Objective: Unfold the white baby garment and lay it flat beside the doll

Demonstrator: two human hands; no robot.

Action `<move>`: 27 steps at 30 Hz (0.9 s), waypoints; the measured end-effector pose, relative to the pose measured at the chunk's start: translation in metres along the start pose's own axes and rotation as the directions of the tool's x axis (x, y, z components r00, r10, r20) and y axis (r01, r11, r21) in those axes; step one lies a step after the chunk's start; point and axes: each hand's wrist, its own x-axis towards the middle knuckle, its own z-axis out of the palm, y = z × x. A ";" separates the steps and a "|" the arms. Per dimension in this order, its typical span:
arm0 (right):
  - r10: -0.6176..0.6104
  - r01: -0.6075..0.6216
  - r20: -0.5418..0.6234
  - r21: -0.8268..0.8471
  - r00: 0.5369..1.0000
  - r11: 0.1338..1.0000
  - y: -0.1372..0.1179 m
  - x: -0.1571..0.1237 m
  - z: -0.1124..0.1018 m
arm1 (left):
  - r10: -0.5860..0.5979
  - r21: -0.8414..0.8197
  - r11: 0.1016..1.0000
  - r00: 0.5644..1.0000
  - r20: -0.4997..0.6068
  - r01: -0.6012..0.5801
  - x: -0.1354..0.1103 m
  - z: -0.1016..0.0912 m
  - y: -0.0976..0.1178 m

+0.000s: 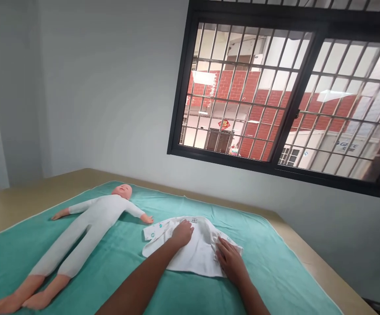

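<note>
A white baby shirt [195,253] with small green prints on its sleeves lies spread on a green blanket [117,275]. A small printed label shows at its neckline. My left hand [182,233] rests on the upper middle of the shirt, its fingers curled together on the cloth. Over the shirt's right side and sleeve, my right hand [231,260] lies flat with fingers stretched out. To the left, a baby doll [103,212] in a white body lies on its back, arms spread, one hand close to the shirt's left sleeve.
The blanket covers most of a light wooden table [75,177] with angled corners. A grey-white wall [111,87] rises right behind it. Above the table's right side is a dark-framed window [275,168] with metal bars.
</note>
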 end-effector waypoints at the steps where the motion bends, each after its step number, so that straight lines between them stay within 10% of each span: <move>1: 0.005 -0.005 0.005 0.008 1.000 1.000 0.001 0.000 0.000 | -0.002 0.009 1.000 1.000 0.010 0.002 0.003 0.003 -0.001; 12: 0.032 -0.032 -0.008 0.080 0.999 0.996 0.003 0.000 0.002 | -0.019 0.099 0.995 0.998 0.061 0.013 0.014 0.008 -0.034; 27: 0.091 -0.102 0.096 0.116 0.991 0.988 -0.008 0.000 -0.011 | 0.081 0.059 0.994 0.988 0.132 -0.090 -0.004 0.040 0.035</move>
